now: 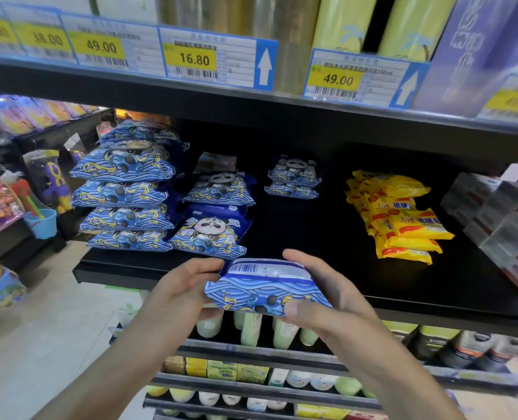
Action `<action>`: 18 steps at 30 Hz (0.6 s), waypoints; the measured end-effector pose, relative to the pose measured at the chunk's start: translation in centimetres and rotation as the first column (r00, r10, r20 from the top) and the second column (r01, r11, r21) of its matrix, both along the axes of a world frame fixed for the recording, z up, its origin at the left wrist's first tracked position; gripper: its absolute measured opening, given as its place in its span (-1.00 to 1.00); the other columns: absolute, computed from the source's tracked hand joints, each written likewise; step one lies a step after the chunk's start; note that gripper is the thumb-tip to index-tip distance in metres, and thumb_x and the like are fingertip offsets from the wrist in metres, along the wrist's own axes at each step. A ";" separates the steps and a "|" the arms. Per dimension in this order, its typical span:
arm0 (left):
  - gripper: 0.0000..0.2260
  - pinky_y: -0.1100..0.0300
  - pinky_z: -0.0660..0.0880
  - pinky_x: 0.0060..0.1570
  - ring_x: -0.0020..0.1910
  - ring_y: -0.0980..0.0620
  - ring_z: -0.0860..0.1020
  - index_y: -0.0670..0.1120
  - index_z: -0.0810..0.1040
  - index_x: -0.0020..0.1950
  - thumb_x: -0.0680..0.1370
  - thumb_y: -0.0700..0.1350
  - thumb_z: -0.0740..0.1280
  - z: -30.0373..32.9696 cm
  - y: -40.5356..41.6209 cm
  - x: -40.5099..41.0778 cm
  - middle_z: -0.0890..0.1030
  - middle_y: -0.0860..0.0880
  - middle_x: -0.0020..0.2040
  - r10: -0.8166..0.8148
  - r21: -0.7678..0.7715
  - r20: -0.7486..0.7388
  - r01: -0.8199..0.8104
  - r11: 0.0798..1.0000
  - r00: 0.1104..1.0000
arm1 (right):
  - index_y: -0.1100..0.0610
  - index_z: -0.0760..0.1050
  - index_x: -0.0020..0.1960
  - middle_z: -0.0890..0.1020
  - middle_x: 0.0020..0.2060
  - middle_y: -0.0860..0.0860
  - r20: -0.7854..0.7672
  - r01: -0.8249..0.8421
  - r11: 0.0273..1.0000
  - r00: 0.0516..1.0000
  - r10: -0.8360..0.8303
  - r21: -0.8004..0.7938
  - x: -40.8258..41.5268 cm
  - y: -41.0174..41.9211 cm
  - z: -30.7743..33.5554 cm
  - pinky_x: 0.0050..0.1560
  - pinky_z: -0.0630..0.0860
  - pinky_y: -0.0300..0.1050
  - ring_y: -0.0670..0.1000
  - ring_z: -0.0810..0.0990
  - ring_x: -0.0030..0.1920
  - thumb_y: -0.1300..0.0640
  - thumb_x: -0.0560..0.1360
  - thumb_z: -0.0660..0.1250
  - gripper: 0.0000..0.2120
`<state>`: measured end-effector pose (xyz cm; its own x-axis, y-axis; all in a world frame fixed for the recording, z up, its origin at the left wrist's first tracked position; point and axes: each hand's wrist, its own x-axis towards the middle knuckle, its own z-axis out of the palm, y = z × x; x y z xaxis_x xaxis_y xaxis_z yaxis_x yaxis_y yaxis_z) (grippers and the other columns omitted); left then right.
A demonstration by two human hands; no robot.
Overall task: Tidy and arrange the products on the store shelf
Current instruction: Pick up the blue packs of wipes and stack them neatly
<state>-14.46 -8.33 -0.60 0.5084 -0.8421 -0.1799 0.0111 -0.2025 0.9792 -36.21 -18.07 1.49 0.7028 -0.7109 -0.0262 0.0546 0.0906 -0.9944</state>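
A blue panda-print wipes pack (266, 286) hangs in front of the black shelf (327, 231), barcode side up. My left hand (185, 286) grips its left end and my right hand (321, 295) grips its right end, thumb on the front face. On the shelf's left a tall stack of the same packs (124, 192) stands. Beside it two more packs (215, 225) lie stacked, and a small pair of packs (292, 177) sits further back. Yellow soap packs (403, 219) are piled on the right.
Grey shrink-wrapped boxes (500, 225) fill the shelf's right end. Price tags (215, 59) line the upper shelf edge, with yellow cans (345, 22) above. Bottles and cartons (251, 371) fill the lower shelves. Toys (48, 183) hang on a rack at left.
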 end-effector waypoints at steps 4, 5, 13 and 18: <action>-0.68 -0.05 0.70 -0.15 -0.21 -0.09 0.74 -0.13 0.70 0.12 0.63 0.09 0.33 1.6 -1.1 0.2 0.75 -0.10 -0.12 0.011 0.108 -0.396 0.035 0.994 0.918 | -0.20 0.40 0.48 0.63 0.30 -0.06 0.001 -0.043 0.980 0.999 0.044 -0.193 -0.2 0.2 -0.2 0.25 0.56 -0.19 0.04 0.62 0.30 0.21 0.42 0.57 -0.27; -0.64 -0.06 0.70 -0.14 -0.23 -0.09 0.74 -0.14 0.71 0.10 0.58 0.13 0.34 2.2 -1.3 0.1 0.76 -0.11 -0.12 -0.034 0.125 -0.421 0.095 0.988 0.906 | -0.19 0.37 0.50 0.61 0.33 -0.06 0.002 -0.054 0.973 0.998 0.055 -0.224 -0.2 0.3 -0.3 0.25 0.56 -0.17 0.04 0.60 0.32 0.22 0.44 0.57 -0.25; -0.35 0.12 0.69 -0.23 -0.08 -0.04 0.77 -0.10 0.61 0.19 0.15 0.09 0.61 1.9 -0.3 -1.2 0.78 -0.09 -0.03 -0.159 0.052 -0.328 0.186 0.981 0.931 | -0.29 0.29 0.52 0.53 0.39 -0.13 -0.052 -0.066 0.944 0.997 0.052 -0.323 -0.1 0.9 -1.5 0.32 0.57 0.06 0.04 0.54 0.36 0.25 0.47 0.57 -0.18; -0.41 0.19 0.68 -0.17 -0.04 0.03 0.76 -0.03 0.63 0.21 0.23 0.15 0.56 1.9 -0.4 -1.3 0.78 -0.02 0.02 -0.210 0.020 -0.229 0.220 0.975 0.951 | -0.40 0.19 0.53 0.40 0.43 -0.32 -0.105 -0.066 0.928 0.994 0.029 -0.367 -0.3 0.6 -1.2 0.34 0.54 0.12 -0.01 0.51 0.38 0.17 0.43 0.59 -0.09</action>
